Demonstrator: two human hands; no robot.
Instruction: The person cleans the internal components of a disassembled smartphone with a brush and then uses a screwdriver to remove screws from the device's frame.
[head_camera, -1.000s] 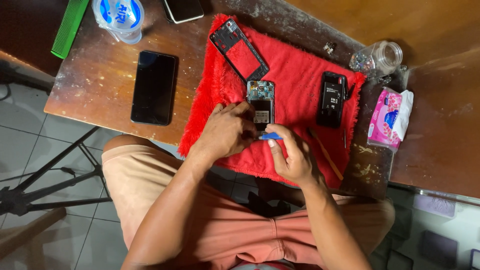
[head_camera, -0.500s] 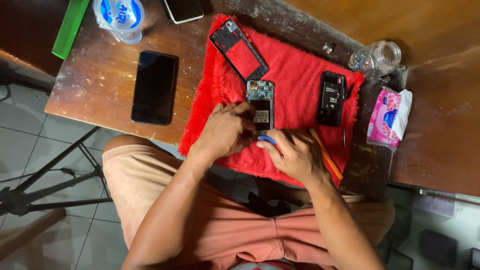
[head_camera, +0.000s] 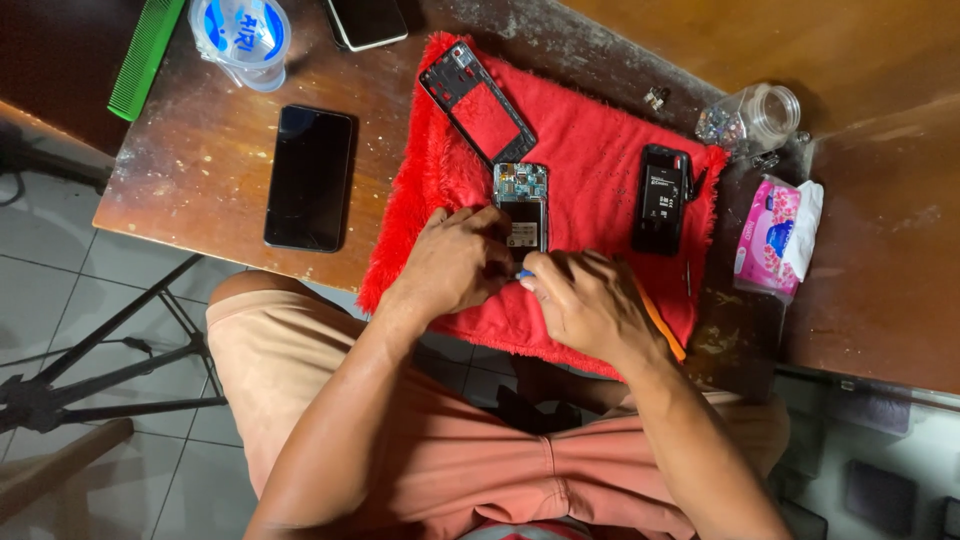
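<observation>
The fingers (head_camera: 478, 232) of the left hand (head_camera: 455, 262) are curled and pressed against the lower edge of the opened phone (head_camera: 521, 205), seemingly to keep it from sliding on the cloth. The fingers of the right hand (head_camera: 585, 300) are bunched together, pinching a small blue-tipped tool (head_camera: 524, 274) whose point sits at the bottom of that phone; the grip looks tight and close to the tip, the way one holds something for fine work.

From the head camera, looking straight down, the opened phone lies face down in the middle of a red fluffy cloth (head_camera: 590, 140), circuit board showing at its top end. The cloth probably gives a soft bed and stops tiny parts from rolling off. Just above lies a red-lined phone frame (head_camera: 477, 102), tilted, and to the right a black battery-like back piece (head_camera: 662, 198), well apart from the hands.

Off the cloth, on the worn wooden tabletop (head_camera: 200, 180), rest a dark phone screen-up (head_camera: 309, 177), a plastic cup with a blue lid (head_camera: 240, 35), a green comb (head_camera: 146, 55), a small glass jar on its side (head_camera: 750, 118) and a pink tissue pack (head_camera: 775, 238). An orange tool (head_camera: 662, 322) peeks from under the right wrist.
</observation>
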